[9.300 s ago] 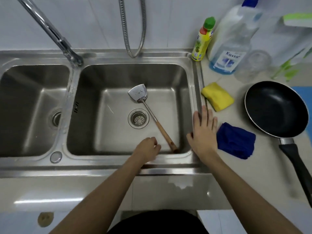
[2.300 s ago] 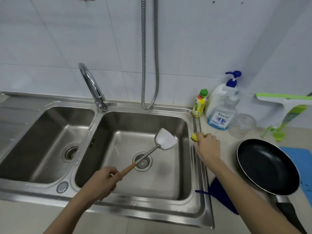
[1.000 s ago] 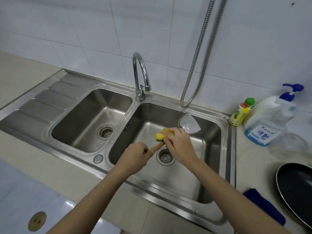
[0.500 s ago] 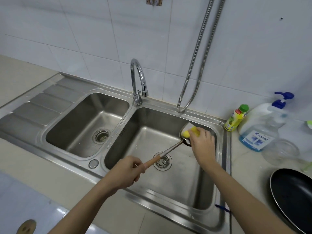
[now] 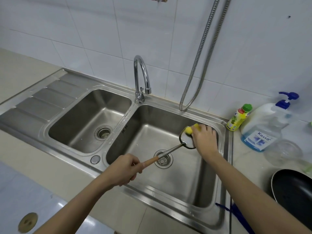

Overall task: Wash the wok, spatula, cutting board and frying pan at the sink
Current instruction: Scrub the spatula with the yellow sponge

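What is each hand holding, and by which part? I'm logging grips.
The left hand grips the spatula by its wooden handle; the right hand presses the yellow sponge, gripped around its body, onto the blade.

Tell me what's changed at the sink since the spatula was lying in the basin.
The left hand has picked the spatula up by its wooden handle and holds it over the right basin. The right hand has taken the yellow sponge off the counter and presses it on the blade. The frying pan stays on the counter.
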A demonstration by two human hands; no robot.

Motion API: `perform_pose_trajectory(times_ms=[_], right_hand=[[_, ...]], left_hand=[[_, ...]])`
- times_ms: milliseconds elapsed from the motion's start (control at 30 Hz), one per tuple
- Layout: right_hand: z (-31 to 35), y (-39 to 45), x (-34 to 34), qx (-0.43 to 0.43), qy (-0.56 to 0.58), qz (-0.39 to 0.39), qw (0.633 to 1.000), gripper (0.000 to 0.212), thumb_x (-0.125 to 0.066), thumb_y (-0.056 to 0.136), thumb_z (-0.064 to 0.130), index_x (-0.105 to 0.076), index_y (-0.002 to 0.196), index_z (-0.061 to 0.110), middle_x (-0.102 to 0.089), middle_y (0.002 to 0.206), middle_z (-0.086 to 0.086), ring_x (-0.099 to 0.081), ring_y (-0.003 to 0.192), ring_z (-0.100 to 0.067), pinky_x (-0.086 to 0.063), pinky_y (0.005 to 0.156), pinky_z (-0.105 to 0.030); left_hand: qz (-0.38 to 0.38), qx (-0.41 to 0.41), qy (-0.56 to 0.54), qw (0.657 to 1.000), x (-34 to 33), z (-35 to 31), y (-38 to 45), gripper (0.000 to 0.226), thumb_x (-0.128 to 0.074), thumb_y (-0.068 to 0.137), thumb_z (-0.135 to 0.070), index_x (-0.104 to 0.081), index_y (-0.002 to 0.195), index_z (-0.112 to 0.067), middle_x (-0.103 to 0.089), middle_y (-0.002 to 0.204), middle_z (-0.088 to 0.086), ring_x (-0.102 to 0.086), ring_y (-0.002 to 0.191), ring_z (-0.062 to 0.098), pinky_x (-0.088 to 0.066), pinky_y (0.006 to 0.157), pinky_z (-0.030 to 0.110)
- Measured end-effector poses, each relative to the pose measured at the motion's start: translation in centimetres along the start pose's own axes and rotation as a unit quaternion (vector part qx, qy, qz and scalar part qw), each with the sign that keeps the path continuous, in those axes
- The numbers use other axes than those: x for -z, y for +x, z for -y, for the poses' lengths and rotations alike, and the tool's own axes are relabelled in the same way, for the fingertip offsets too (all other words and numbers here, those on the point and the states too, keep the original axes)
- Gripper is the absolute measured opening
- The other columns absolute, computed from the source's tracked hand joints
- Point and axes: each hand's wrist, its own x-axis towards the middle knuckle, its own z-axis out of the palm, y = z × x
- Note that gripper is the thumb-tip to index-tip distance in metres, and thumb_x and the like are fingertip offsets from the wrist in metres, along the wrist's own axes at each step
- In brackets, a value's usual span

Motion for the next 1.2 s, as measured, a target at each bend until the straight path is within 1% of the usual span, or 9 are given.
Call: perform_pose_trajectory(times_ms=[133,233,433,533,633,800,967,1067,1200], right_hand=[[2.4,-1.2,-0.1,0.092,0.118,-0.02,0.989,0.026,-0.058,0.084,0.024,-0.068,0.108,0.02,-0.064,0.099,-0.011,-0.057,0.081,-0.033,-0.048,0.067,-0.04],[1.7,-1.0,0.3,0.124,0.19,-0.014,0.974,0.038,-0.04,0.09,0.038,-0.067,0.112,0.022,-0.063,0.107,-0.007,-0.057,0.089,-0.031,-0.049,0.078,-0.041],[-0.1,0.9,1.2,0.016,0.11,-0.071,0.991,0.039,-0.038,0.086,0.034,-0.069,0.106,0.02,-0.062,0.108,-0.014,-0.055,0.091,-0.036,-0.047,0.075,-0.042],[1.9,-0.8,0.6,0.071,0.135,-0.058,0.987,0.034,-0.046,0.086,0.033,-0.066,0.111,0.024,-0.063,0.107,-0.01,-0.056,0.089,-0.033,-0.048,0.073,-0.04],[1.6,-2.0,0.2,0.117,0.134,-0.037,0.983,0.039,-0.04,0.087,0.037,-0.065,0.114,0.025,-0.062,0.106,-0.008,-0.056,0.087,-0.03,-0.048,0.07,-0.038],[-0.7,-1.0,1.3,-0.013,0.105,-0.058,0.993,0.038,-0.04,0.085,0.033,-0.068,0.106,0.019,-0.062,0.107,-0.016,-0.055,0.087,-0.038,-0.048,0.075,-0.043],[2.9,-2.8,1.5,0.057,0.166,-0.054,0.983,0.043,-0.036,0.09,0.035,-0.066,0.117,0.021,-0.061,0.111,-0.01,-0.055,0.093,-0.03,-0.048,0.077,-0.04],[2.1,-1.9,1.6,0.044,0.12,-0.067,0.99,0.037,-0.04,0.089,0.031,-0.065,0.115,0.021,-0.062,0.109,-0.012,-0.056,0.089,-0.033,-0.048,0.072,-0.04],[-0.1,0.0,2.6,-0.082,0.074,-0.078,0.991,0.023,-0.055,0.087,0.02,-0.066,0.107,0.018,-0.06,0.101,-0.02,-0.054,0.086,-0.039,-0.044,0.073,-0.043]], left_hand=[[-0.008,-0.003,-0.017,1.0,-0.2,-0.4,0.1,0.035,-0.056,0.095,-0.034,-0.066,0.084,-0.003,-0.057,0.056,0.004,-0.044,0.041,0.014,-0.037,0.04,0.025],[-0.021,-0.009,0.001,1.0,0.0,-0.4,-0.3,0.036,-0.055,0.096,-0.036,-0.066,0.082,-0.004,-0.057,0.056,0.003,-0.044,0.04,0.013,-0.037,0.039,0.026],[-0.019,-0.02,-0.001,1.0,0.7,-0.8,-0.8,0.032,-0.054,0.097,-0.031,-0.066,0.082,-0.005,-0.056,0.055,0.002,-0.044,0.04,0.013,-0.036,0.039,0.025],[-0.021,-0.017,-0.001,1.0,0.7,-1.0,-0.5,0.032,-0.055,0.096,-0.03,-0.067,0.082,-0.004,-0.057,0.057,0.004,-0.044,0.041,0.014,-0.036,0.04,0.025],[-0.022,-0.017,0.017,0.999,0.8,-0.8,-0.7,0.036,-0.056,0.096,-0.035,-0.067,0.082,-0.004,-0.058,0.057,0.004,-0.044,0.039,0.011,-0.037,0.039,0.023],[-0.021,-0.028,0.031,0.999,0.9,-0.8,-0.9,0.041,-0.057,0.094,-0.042,-0.066,0.08,-0.005,-0.059,0.056,0.004,-0.046,0.039,0.013,-0.038,0.039,0.023],[-0.036,-0.041,0.047,0.997,0.8,-1.9,0.0,0.036,-0.057,0.094,-0.038,-0.067,0.081,-0.006,-0.06,0.056,0.002,-0.046,0.04,0.013,-0.039,0.039,0.023],[-0.043,-0.049,0.056,0.996,0.5,-1.5,0.0,0.036,-0.057,0.095,-0.039,-0.067,0.08,-0.008,-0.061,0.055,0.001,-0.049,0.04,0.014,-0.043,0.042,0.026],[-0.046,-0.048,0.056,0.996,0.8,-0.3,-0.4,0.035,-0.057,0.095,-0.039,-0.066,0.079,-0.008,-0.06,0.055,-0.001,-0.047,0.038,0.01,-0.041,0.04,0.022]])
